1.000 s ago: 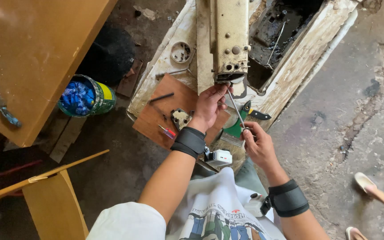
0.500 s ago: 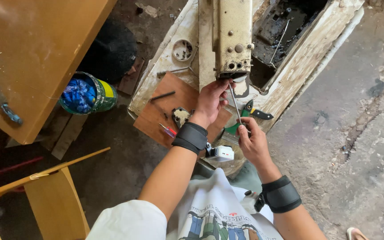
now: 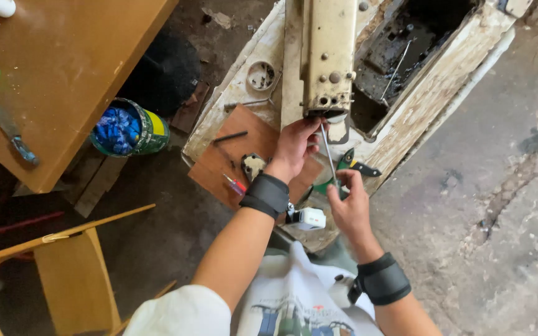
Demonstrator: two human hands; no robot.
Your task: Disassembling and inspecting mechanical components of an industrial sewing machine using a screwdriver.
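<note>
An old cream sewing machine head lies on a worn cream table top. My left hand reaches up to its needle end, fingers pinched around something small there that I cannot make out. My right hand holds a long thin screwdriver, its shaft pointing up to the same spot under the machine head. Both wrists wear black straps. Green-handled pliers lie just behind my right hand.
A brown board holds a small red screwdriver, a black rod and a metal part. A white box sits below it. A tin with blue contents, a wooden table and a chair stand at the left.
My right hand has moved up a little with the screwdriver toward the machine's needle end. My left hand stays at the same spot.
</note>
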